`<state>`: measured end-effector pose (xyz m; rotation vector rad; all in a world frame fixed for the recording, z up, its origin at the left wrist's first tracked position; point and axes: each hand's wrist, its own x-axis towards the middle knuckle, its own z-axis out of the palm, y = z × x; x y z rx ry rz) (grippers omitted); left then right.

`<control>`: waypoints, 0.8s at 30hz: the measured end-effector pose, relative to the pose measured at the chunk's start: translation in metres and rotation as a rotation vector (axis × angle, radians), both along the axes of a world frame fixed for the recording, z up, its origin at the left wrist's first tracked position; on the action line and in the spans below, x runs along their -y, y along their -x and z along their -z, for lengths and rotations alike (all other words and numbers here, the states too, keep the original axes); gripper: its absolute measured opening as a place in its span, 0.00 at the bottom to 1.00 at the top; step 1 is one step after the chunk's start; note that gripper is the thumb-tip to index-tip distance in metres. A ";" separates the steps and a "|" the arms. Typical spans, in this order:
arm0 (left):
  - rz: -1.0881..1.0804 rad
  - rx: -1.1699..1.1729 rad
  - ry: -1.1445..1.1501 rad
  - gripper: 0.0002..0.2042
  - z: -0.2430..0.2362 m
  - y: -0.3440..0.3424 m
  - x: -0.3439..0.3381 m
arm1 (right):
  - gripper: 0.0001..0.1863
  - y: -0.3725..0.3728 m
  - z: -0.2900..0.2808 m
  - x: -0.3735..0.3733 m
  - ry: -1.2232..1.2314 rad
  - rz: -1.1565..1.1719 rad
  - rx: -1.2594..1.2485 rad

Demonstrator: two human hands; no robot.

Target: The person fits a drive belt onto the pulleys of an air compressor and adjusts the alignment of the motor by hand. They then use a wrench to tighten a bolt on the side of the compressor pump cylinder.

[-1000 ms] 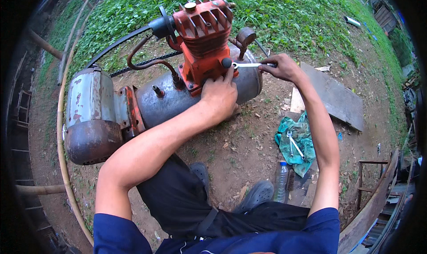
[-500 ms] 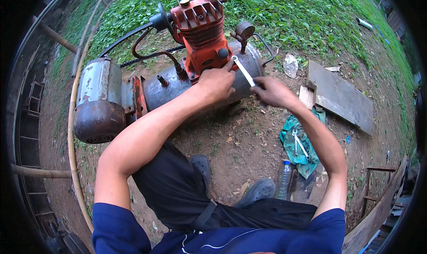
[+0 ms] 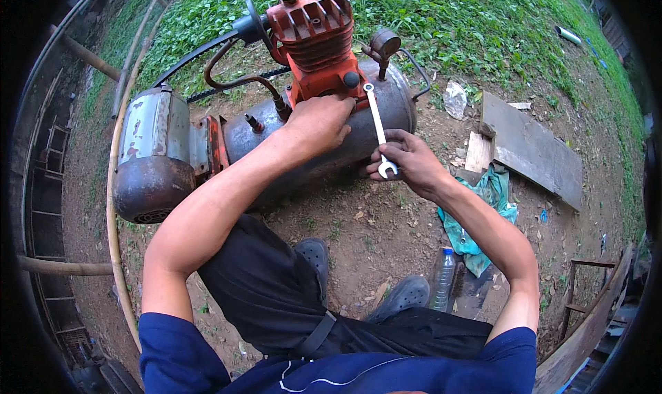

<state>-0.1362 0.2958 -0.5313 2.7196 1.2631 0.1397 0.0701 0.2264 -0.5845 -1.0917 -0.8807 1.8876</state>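
My right hand grips a silver combination wrench near its lower, open-ended jaw, with the ring end pointing up beside the red compressor pump. That ring stands close to the pump's base, by a round dark knob; whether it touches cannot be told. My left hand is closed against the front of the pump's base, fingers curled. Its fingertips are partly hidden, and anything they pinch is too small to make out. Beneath the pump lies the dark cylindrical air tank.
A grey motor sits at the tank's left. A pressure gauge rises at its right end. On the ground are a green cloth, a plastic bottle and a flat board. A bamboo pole runs along the left.
The wrench has turned more upright in my right hand, which now holds it lower, with the jaw showing. My left index finger has drawn back and curled. The view has shifted slightly.
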 end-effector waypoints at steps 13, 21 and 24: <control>-0.074 -0.090 0.055 0.21 0.002 -0.010 -0.014 | 0.17 0.066 0.025 -0.021 -0.111 -0.071 0.009; -0.030 -0.058 0.012 0.21 0.007 -0.003 -0.014 | 0.16 0.018 0.017 -0.006 -0.070 -0.135 0.027; -0.017 -0.055 0.002 0.23 0.008 -0.007 -0.011 | 0.16 -0.010 0.003 -0.005 -0.013 -0.156 0.107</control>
